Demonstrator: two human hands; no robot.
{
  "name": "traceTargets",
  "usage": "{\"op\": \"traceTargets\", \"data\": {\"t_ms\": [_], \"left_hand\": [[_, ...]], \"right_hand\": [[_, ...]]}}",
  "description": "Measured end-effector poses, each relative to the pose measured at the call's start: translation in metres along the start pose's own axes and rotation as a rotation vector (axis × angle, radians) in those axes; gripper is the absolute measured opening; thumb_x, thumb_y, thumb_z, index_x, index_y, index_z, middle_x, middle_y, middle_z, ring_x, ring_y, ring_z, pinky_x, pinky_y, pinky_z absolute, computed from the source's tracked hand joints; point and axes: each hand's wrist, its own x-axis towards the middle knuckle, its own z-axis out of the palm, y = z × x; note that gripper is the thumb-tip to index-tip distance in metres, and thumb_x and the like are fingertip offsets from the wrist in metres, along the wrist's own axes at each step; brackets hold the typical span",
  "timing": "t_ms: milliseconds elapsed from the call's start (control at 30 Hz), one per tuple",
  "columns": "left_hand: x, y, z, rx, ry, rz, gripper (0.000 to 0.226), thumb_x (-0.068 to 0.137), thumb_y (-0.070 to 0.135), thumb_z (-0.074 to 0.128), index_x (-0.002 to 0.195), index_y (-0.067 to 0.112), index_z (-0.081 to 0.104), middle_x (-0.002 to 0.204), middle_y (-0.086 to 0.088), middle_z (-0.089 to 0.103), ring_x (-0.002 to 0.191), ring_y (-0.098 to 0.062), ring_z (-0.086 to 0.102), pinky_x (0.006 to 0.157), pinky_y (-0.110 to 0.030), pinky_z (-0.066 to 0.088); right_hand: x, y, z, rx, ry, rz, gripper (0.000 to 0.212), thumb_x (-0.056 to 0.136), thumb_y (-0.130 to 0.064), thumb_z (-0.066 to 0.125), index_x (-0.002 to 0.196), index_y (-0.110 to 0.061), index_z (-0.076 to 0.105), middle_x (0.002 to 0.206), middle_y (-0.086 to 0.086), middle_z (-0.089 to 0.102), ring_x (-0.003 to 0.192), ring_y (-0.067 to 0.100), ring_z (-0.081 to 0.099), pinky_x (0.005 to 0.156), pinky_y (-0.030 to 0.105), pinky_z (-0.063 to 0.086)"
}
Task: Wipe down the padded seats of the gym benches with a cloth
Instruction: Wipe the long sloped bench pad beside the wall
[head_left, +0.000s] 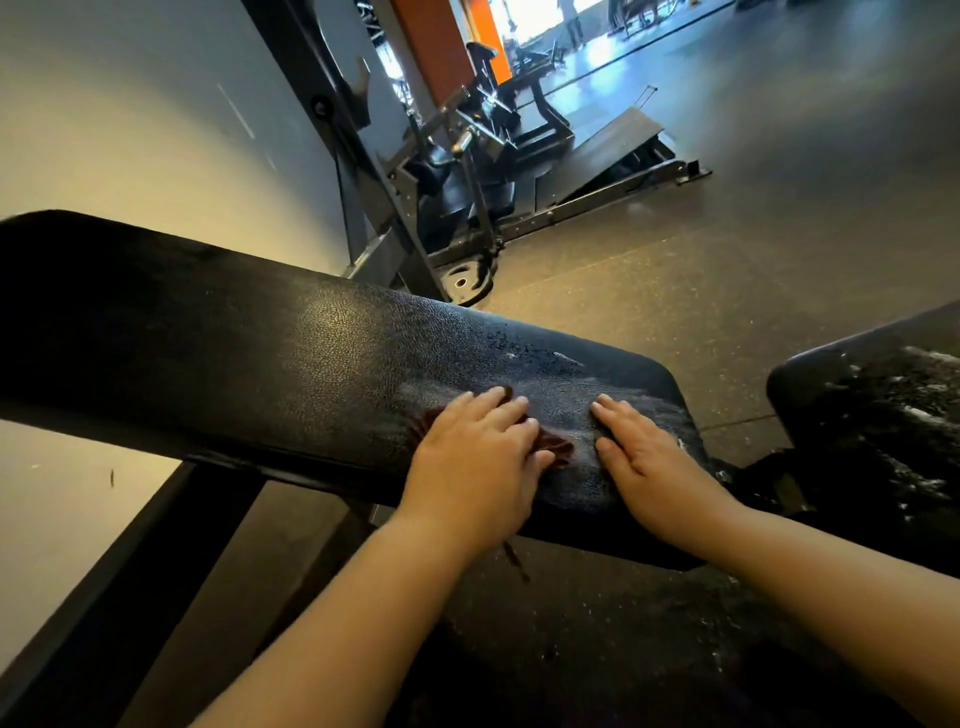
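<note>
Where the pale wall (130, 130) meets the dark speckled rubber floor (753, 249), a long black padded bench with grained vinyl upholstery (234, 343) runs across the view from the left, its near right end wet with droplets and smeared streaks. Beneath it on the left a black metal frame leg (156, 545) slants down toward the floor. On the wet end of the pad, the left hand (478, 447) lies palm down with straight fingers pressing on a crumpled dark red cloth (556, 447), which shows only at the edges around the fingers. Just beside it, apart from the cloth, the right hand (644, 452) rests flat on the vinyl, fingers extended and holding nothing. Farther right, separated by a gap of floor, a second black padded seat (883, 415) carries white foam-like streaks and drops. Behind the bench stands a black steel weight machine (467, 171) with an angled footplate; it blocks part of the floor toward the bright far end of the room.
</note>
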Motion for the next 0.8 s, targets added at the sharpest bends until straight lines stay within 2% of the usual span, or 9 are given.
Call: {"op": "traceTargets", "data": {"t_ms": [100, 167, 200, 267, 400, 500, 567, 633, 800], "left_hand": [[-0.006, -0.042, -0.005, 0.07, 0.146, -0.23, 0.042, 0.093, 0.05, 0.055, 0.119, 0.023, 0.072, 0.133, -0.008, 0.058, 0.128, -0.032, 0.044, 0.118, -0.052, 0.027], [-0.006, -0.036, -0.01, 0.031, 0.077, -0.406, 0.049, 0.096, 0.051, 0.048, 0.131, 0.02, 0.064, 0.141, -0.013, 0.05, 0.131, -0.033, 0.038, 0.119, -0.053, 0.022], [-0.005, -0.024, -0.009, 0.035, 0.051, -0.416, 0.055, 0.098, 0.051, 0.043, 0.139, 0.018, 0.056, 0.148, -0.014, 0.043, 0.137, -0.033, 0.032, 0.122, -0.051, 0.014], [-0.002, 0.009, -0.004, 0.025, 0.01, -0.29, 0.059, 0.099, 0.049, 0.039, 0.146, 0.015, 0.046, 0.156, -0.014, 0.035, 0.146, -0.032, 0.023, 0.124, -0.047, 0.002], [-0.003, 0.011, -0.006, -0.1, -0.037, 0.004, 0.053, 0.099, 0.044, 0.049, 0.146, 0.02, 0.047, 0.157, 0.0, 0.039, 0.15, -0.021, 0.022, 0.125, -0.038, 0.0], [-0.01, -0.033, -0.015, 0.004, 0.004, -0.1, 0.05, 0.099, 0.049, 0.046, 0.144, 0.026, 0.049, 0.158, 0.006, 0.035, 0.152, -0.017, 0.016, 0.125, -0.042, -0.003], [-0.01, -0.055, -0.022, 0.127, 0.026, -0.297, 0.053, 0.1, 0.046, 0.041, 0.145, 0.02, 0.046, 0.159, 0.0, 0.034, 0.152, -0.021, 0.017, 0.125, -0.044, 0.001], [-0.006, -0.051, -0.021, 0.111, 0.01, -0.384, 0.049, 0.1, 0.039, 0.041, 0.142, 0.014, 0.05, 0.155, -0.005, 0.041, 0.148, -0.023, 0.026, 0.124, -0.042, 0.008], [-0.005, 0.014, -0.012, -0.067, 0.028, -0.114, 0.028, 0.092, 0.014, 0.048, 0.113, 0.017, 0.065, 0.121, -0.004, 0.066, 0.12, -0.023, 0.058, 0.119, -0.037, 0.02]], "right_hand": [[0.0, 0.0, 0.0, -0.01, 0.004, -0.005, 0.053, 0.108, -0.033, 0.035, 0.158, -0.023, 0.024, 0.165, -0.01, 0.015, 0.152, 0.007, 0.008, 0.111, 0.015, -0.002], [-0.001, 0.0, 0.001, -0.015, 0.012, -0.004, 0.052, 0.108, -0.033, 0.035, 0.158, -0.023, 0.025, 0.165, -0.009, 0.017, 0.152, 0.008, 0.009, 0.11, 0.015, -0.002], [-0.001, 0.0, 0.002, -0.018, 0.019, -0.003, 0.052, 0.107, -0.032, 0.035, 0.158, -0.023, 0.025, 0.165, -0.009, 0.017, 0.152, 0.008, 0.01, 0.11, 0.015, -0.002], [-0.001, -0.001, 0.004, -0.027, 0.034, 0.001, 0.052, 0.107, -0.031, 0.036, 0.158, -0.022, 0.026, 0.165, -0.008, 0.018, 0.152, 0.008, 0.01, 0.11, 0.014, -0.002], [0.0, -0.002, 0.004, -0.053, 0.032, 0.009, 0.052, 0.107, -0.032, 0.036, 0.158, -0.023, 0.026, 0.165, -0.008, 0.018, 0.152, 0.008, 0.011, 0.112, 0.017, 0.0], [0.0, -0.002, 0.004, -0.044, 0.018, 0.008, 0.052, 0.108, -0.033, 0.034, 0.158, -0.024, 0.024, 0.165, -0.011, 0.016, 0.152, 0.007, 0.009, 0.111, 0.017, -0.001], [-0.001, -0.001, 0.005, -0.04, 0.04, -0.004, 0.052, 0.108, -0.033, 0.033, 0.158, -0.024, 0.025, 0.165, -0.01, 0.017, 0.152, 0.008, 0.011, 0.113, 0.017, 0.001], [-0.002, 0.0, 0.008, -0.04, 0.059, -0.004, 0.052, 0.107, -0.032, 0.034, 0.158, -0.023, 0.027, 0.165, -0.009, 0.019, 0.152, 0.008, 0.012, 0.115, 0.018, 0.003], [-0.003, -0.003, 0.009, -0.048, 0.073, 0.013, 0.051, 0.107, -0.031, 0.035, 0.157, -0.023, 0.027, 0.165, -0.008, 0.02, 0.152, 0.009, 0.012, 0.115, 0.019, 0.001]]}}
